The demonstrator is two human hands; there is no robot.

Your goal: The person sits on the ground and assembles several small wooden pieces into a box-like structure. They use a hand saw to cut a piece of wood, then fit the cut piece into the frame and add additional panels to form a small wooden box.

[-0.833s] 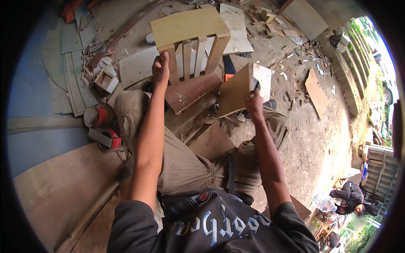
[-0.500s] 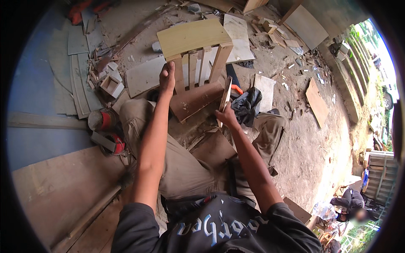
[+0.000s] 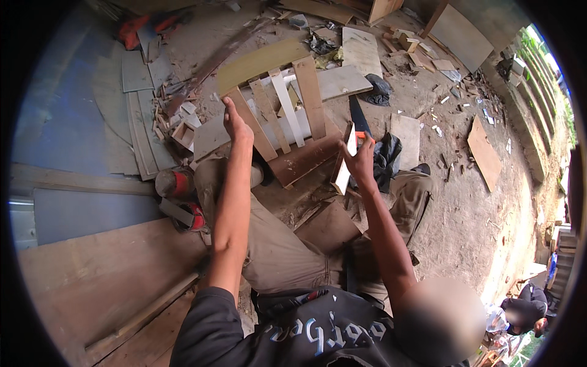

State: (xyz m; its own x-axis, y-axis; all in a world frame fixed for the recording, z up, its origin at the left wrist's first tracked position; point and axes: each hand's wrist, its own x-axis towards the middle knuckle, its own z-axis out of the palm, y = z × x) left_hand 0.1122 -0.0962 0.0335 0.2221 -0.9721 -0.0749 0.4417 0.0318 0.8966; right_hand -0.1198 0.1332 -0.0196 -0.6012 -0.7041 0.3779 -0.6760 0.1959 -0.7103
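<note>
My left hand (image 3: 238,127) is at the near-left side of a slatted wooden frame (image 3: 313,101), thumb up along its outer edge. Its other fingers are mostly hidden, apparently wrapped round that side. The frame leans back, with a yellowish board (image 3: 260,66) across its far end; its near end is by a brown plank (image 3: 302,160). My right hand (image 3: 362,160) has thumb and fingers on either side of a short, pale-faced piece of wood (image 3: 342,173). A handsaw's orange handle (image 3: 365,138) lies right at those fingers, its dark blade (image 3: 358,115) pointing away.
A crumpled black plastic bag (image 3: 386,162) lies right of my right hand. Red-and-grey tins (image 3: 176,183) stand by my left knee. Offcuts (image 3: 186,131) and loose boards (image 3: 483,153) litter the dirt floor. Another person (image 3: 526,309) is at the far right.
The slatted frame has tilted and swung, showing its slats more fully. My right hand has shifted right, to the saw handle, and the short piece of wood sits lower and more turned. The view has shifted too.
</note>
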